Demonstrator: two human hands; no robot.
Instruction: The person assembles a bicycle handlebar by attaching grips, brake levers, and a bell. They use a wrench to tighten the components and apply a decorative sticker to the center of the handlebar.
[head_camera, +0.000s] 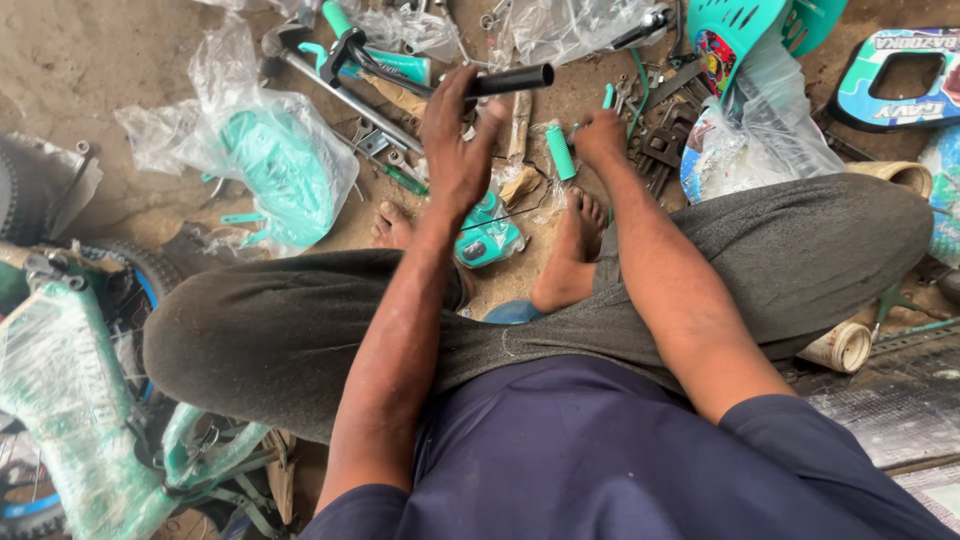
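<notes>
The left hand (455, 140) gripped a black handlebar grip (512, 79), its long axis pointing rightward. The right hand (600, 135) lay closed beside a teal grip (561, 152); its hold could not be told.

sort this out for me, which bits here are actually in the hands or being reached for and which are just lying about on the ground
In hand:
- left hand grips the black handlebar grip
- right hand rests by the teal grip

Lying about:
- bagged teal part
- wrapped teal bike frame
- teal seat
- cardboard roll
- loose metal hardware
</notes>
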